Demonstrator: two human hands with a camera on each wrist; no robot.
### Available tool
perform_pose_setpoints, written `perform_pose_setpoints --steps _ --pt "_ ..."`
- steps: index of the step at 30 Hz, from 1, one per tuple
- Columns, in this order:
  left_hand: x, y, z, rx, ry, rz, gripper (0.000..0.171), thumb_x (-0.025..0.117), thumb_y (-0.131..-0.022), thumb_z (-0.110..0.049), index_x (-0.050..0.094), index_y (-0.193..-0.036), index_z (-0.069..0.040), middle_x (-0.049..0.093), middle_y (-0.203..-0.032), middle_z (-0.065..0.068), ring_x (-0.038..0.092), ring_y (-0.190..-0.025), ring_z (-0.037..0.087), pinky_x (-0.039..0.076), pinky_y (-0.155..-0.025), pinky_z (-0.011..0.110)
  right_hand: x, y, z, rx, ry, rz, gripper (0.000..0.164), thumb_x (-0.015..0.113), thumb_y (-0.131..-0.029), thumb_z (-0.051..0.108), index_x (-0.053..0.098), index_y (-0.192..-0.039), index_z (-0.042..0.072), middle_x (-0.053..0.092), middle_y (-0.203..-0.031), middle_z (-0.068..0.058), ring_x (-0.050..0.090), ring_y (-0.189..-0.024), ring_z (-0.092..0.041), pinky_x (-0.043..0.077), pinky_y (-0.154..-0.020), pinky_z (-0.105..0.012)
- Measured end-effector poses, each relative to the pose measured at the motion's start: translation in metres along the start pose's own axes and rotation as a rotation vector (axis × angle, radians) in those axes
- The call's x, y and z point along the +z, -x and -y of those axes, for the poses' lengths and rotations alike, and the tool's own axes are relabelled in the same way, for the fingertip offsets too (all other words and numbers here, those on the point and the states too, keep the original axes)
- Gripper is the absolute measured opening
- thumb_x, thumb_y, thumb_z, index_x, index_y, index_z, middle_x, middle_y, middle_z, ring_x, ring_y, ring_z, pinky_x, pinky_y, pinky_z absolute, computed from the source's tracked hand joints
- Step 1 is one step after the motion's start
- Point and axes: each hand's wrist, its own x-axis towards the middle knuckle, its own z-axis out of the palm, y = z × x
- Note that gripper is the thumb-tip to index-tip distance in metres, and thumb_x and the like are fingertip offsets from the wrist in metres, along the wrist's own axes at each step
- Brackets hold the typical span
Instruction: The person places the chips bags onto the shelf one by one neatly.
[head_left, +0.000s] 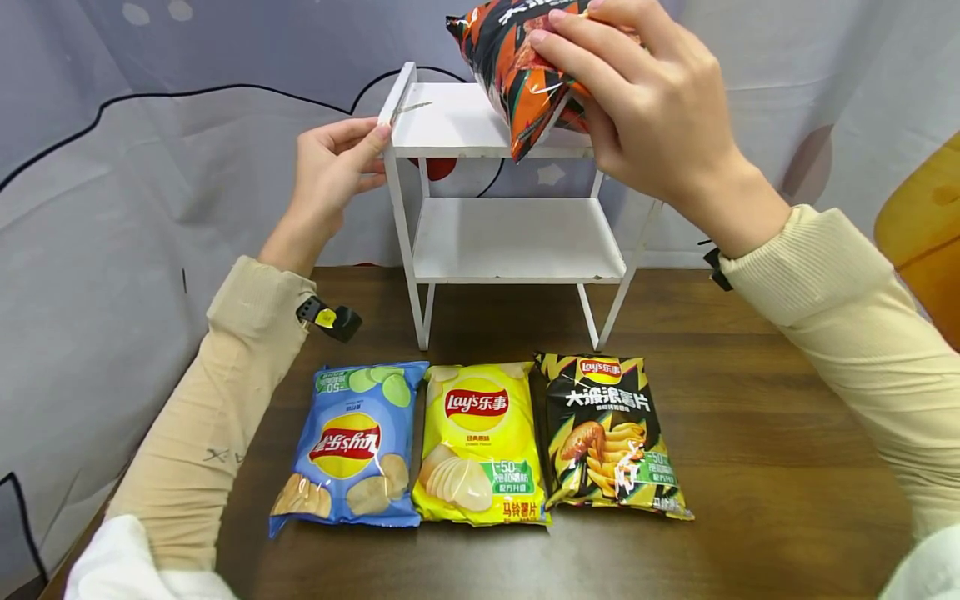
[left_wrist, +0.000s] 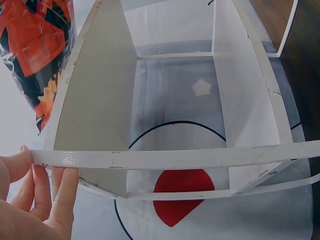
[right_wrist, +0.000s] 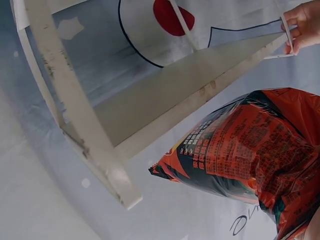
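My right hand [head_left: 660,100] grips a red and black bag of chips [head_left: 517,58] over the top board of a white two-tier shelf [head_left: 517,237]. One corner of the bag points down past the front edge of that board. In the right wrist view the printed back of the chip bag [right_wrist: 235,145] shows beside the board. At the shelf's upper left corner, my left hand [head_left: 333,171] pinches the frame between thumb and fingers. The left wrist view has the thumb on one side of the white bar [left_wrist: 165,159] and the fingertips on the other.
On the brown table [head_left: 787,400], in front of the shelf, lie a blue chip bag [head_left: 352,450], a yellow chip bag [head_left: 480,446] and a black chip bag [head_left: 611,433] in a row. Behind the shelf hangs a pale patterned cloth [head_left: 225,150].
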Motion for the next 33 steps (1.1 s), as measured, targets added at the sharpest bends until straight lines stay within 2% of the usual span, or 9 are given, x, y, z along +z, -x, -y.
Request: perform_pose_setpoints --steps 9,14,20,27,33 --pt "0.006 -0.002 0.0 0.005 0.016 0.018 0.035 0.073 -0.086 -0.016 0.067 -0.115 0.001 0.067 -0.083 -0.004 0.062 -0.059 0.009 0.058 -0.06 0.017 0.013 -0.006 -0.006 0.008 0.018 0.074 0.043 0.044 -0.092 0.004 0.062 -0.128 0.017 0.064 -0.127 -0.004 0.055 -0.117 -0.031 0.049 -0.098 -0.048" --pt "0.005 -0.002 0.0 -0.004 0.017 0.011 0.035 0.073 -0.086 -0.016 0.067 -0.115 0.001 0.067 -0.083 -0.005 0.063 -0.059 0.009 0.058 -0.059 0.017 0.023 -0.012 -0.007 0.018 0.031 0.12 0.041 0.042 -0.096 0.009 0.06 -0.132 0.019 0.062 -0.131 -0.003 0.054 -0.119 -0.029 0.048 -0.101 -0.046" --pt "0.003 -0.002 0.001 -0.009 0.016 0.008 0.036 0.073 -0.085 -0.017 0.067 -0.116 0.001 0.068 -0.083 -0.005 0.062 -0.059 0.009 0.058 -0.059 0.017 0.036 -0.02 -0.006 0.04 0.024 0.163 0.043 0.043 -0.095 0.006 0.058 -0.133 0.018 0.061 -0.133 -0.003 0.052 -0.121 -0.028 0.044 -0.107 -0.042" --pt "0.0 -0.001 0.001 -0.01 0.007 -0.003 0.036 0.073 -0.085 -0.018 0.067 -0.116 0.0 0.067 -0.082 -0.005 0.062 -0.059 0.008 0.057 -0.058 0.016 0.053 -0.028 -0.004 0.001 0.057 0.191 0.042 0.044 -0.097 0.008 0.055 -0.136 0.017 0.06 -0.134 -0.005 0.052 -0.121 -0.029 0.047 -0.104 -0.042" --pt "-0.001 -0.001 0.001 -0.007 0.004 -0.004 0.036 0.073 -0.085 -0.018 0.067 -0.116 0.001 0.067 -0.082 -0.005 0.062 -0.059 0.008 0.057 -0.058 0.016 0.066 -0.031 0.001 0.018 0.053 0.2 0.039 0.042 -0.099 0.011 0.056 -0.136 0.018 0.061 -0.132 -0.004 0.052 -0.12 -0.028 0.05 -0.098 -0.044"
